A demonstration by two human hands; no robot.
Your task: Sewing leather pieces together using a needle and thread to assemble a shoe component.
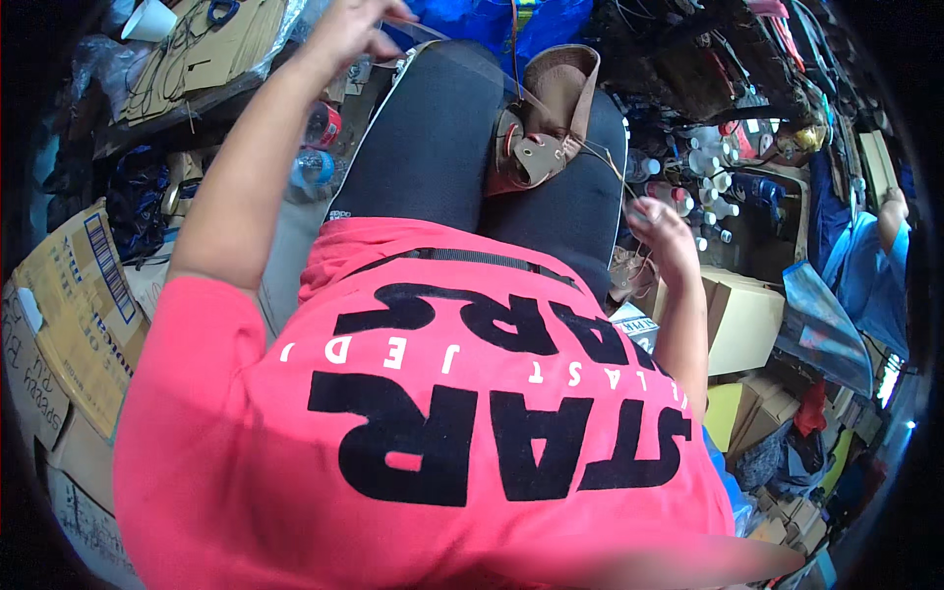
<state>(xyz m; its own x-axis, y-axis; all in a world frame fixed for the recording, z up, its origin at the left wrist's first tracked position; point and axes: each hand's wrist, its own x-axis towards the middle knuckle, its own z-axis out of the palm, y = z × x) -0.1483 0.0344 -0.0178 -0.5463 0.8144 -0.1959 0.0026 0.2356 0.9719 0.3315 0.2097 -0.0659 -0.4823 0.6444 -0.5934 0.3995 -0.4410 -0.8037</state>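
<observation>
A brown leather shoe (536, 157), with small holes along one flap, rests between my thighs. A thin thread (595, 152) runs from its stitched edge to my right hand (665, 232), whose fingers are pinched together on it beside my right thigh. On the other side, my left hand (356, 37) is raised past my left knee, its fingers curled and partly smeared by motion. From that hand a faint blurred line of thread slants back to the shoe. Neither hand touches the leather.
Clear plastic bottles (703, 177) crowd the floor to the right, near a cardboard box (742, 320). Flattened cardboard (202, 64) and a white cup (150, 20) lie at the far left. Another person's blue sleeve (865, 261) shows at the right edge. A blue plastic sheet (560, 25) lies beyond my knees.
</observation>
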